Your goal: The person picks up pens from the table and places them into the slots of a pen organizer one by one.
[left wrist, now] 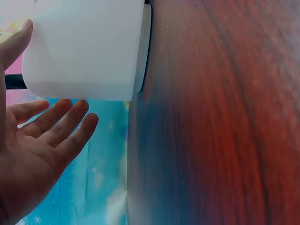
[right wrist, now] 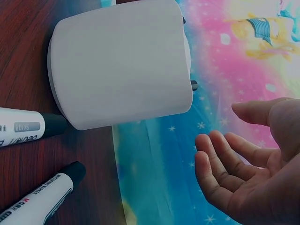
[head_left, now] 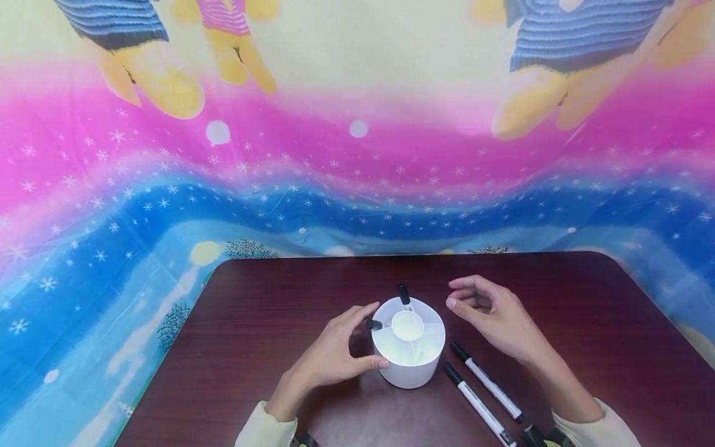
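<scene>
A round white pen organizer (head_left: 410, 374) with several compartments around a central cup stands on the table. Two black-capped markers stick up from it, one marker (head_left: 404, 293) at the back, another marker (head_left: 374, 325) at the left. My left hand (head_left: 334, 351) spans the organizer's left side, the thumb on the front rim and the other fingers loosely extended beside the wall. Right of the organizer, my right hand (head_left: 505, 318) hovers with loosely bent fingers and nothing in them. Below it lie two white whiteboard markers, the nearer marker (head_left: 479, 405) and the farther marker (head_left: 493, 388), caps toward the organizer.
The dark red-brown wooden table (head_left: 268, 292) has rounded far corners. Behind it hangs a colourful cloth (head_left: 335, 167) with snowflakes and cartoon figures, reaching down past the table's far and left edges.
</scene>
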Demonstrator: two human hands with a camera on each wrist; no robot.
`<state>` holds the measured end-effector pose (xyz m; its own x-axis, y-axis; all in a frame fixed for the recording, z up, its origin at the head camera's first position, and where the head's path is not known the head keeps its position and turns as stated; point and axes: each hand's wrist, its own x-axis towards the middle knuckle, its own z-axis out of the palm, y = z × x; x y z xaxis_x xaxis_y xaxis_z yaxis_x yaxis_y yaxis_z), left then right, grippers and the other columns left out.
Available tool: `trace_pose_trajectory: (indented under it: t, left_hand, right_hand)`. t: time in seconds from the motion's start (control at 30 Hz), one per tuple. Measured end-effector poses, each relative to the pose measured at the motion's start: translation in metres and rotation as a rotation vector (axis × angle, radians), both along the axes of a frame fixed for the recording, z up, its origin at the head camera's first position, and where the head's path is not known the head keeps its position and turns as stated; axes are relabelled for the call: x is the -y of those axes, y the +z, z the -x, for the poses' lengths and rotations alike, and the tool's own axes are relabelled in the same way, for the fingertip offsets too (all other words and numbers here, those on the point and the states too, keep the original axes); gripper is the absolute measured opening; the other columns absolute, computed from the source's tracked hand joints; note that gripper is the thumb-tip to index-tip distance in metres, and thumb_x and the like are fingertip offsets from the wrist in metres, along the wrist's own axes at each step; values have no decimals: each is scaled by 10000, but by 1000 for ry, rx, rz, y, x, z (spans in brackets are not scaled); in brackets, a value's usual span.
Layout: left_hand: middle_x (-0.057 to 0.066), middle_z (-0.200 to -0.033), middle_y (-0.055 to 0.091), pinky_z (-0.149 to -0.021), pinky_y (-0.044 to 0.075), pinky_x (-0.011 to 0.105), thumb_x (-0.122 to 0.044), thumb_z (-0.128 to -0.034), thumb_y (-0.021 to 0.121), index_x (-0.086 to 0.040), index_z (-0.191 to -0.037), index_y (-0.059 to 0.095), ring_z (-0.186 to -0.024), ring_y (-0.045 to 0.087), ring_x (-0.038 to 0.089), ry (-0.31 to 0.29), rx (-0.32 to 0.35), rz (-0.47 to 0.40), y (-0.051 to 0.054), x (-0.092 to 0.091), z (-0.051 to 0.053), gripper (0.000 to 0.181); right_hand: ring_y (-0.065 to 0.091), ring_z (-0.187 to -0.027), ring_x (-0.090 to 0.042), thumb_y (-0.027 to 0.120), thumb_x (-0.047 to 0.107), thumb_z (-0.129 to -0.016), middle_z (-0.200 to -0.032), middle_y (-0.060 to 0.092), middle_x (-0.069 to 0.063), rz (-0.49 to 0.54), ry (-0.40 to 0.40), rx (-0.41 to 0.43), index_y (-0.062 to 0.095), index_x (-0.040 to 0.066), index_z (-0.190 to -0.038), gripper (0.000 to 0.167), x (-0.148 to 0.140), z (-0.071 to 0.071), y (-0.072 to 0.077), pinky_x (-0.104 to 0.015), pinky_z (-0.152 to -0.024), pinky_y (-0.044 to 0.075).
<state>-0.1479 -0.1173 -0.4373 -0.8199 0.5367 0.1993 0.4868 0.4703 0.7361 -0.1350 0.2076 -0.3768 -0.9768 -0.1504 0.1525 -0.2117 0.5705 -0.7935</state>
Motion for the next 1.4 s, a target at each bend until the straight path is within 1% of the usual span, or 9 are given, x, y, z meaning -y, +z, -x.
trace_pose_trajectory:
  t: [0.13,0.27,0.5,0.63,0.8,0.97,1.1,1.23,1.4]
  left_hand:
    - [-68,-1414,642,-1093,581,388,-472,-828,923,-204,-1629,462,-1253,673,144,3,-2,3,0,-1,0,962]
    - [-57,-1418,641,-1089,584,387,-477,-835,917,-192,-1629,462,-1262,666,152,-7,-17,11,0,-4,1,959]
    - [-83,-1372,637,-1099,569,391,-474,-824,925,-217,-1632,461,-1221,659,108,7,-19,27,-1,-5,2,966]
    - [-68,-1410,619,-1095,576,368,-456,-817,936,-214,-1629,464,-1226,675,118,9,-8,8,-2,-4,2,970]
    - [-69,-1498,597,-1108,571,358,-467,-817,934,-225,-1628,466,-1286,657,129,7,0,13,-3,-3,2,967]
    - [-77,-1484,619,-1121,563,394,-501,-823,920,-230,-1631,465,-1311,634,135,10,-1,36,-3,-2,2,966]
    - [-82,-1444,635,-1115,561,419,-511,-824,915,-224,-1634,463,-1276,638,129,16,-4,52,-2,-2,1,971]
    - [-83,-1411,639,-1115,553,431,-495,-820,923,-196,-1633,465,-1256,634,129,20,-14,52,-2,-2,1,979]
    - [-81,-1410,638,-1119,550,411,-475,-819,930,-193,-1624,479,-1262,635,130,15,-24,38,-3,-1,1,966]
  right_hand:
    - [743,-1057,-183,736,297,-1038,-1184,776,-53,-3,10,4,675,119,-1361,373,-3,0,-2,-233,-829,607]
    - [746,-1048,-160,733,290,-1040,-1179,777,-49,-8,18,20,676,116,-1359,368,-9,-2,-7,-238,-823,606]
    - [738,-1009,-77,739,278,-1035,-1162,781,-23,-45,24,49,685,103,-1350,364,-20,-9,-25,-234,-812,603]
    - [734,-986,-47,745,266,-1030,-1145,783,-17,-55,29,62,687,77,-1342,369,-29,-14,-35,-235,-789,606]
    - [756,-964,-79,720,245,-1046,-1131,783,-82,-9,68,120,671,16,-1354,386,-41,-20,-48,-276,-750,627]
    - [769,-963,-110,692,261,-1065,-1131,775,-121,24,105,192,645,-4,-1381,414,-52,-23,-57,-315,-747,639]
    - [759,-974,-71,703,297,-1057,-1137,781,-67,-24,107,226,658,29,-1375,418,-57,-27,-63,-282,-759,622]
    - [737,-941,-17,724,317,-1041,-1103,789,-6,-93,85,249,689,58,-1337,394,-59,-30,-69,-239,-767,590]
    - [712,-892,4,761,301,-1012,-1077,774,-11,-112,102,254,707,39,-1297,392,-58,-34,-77,-231,-747,582]
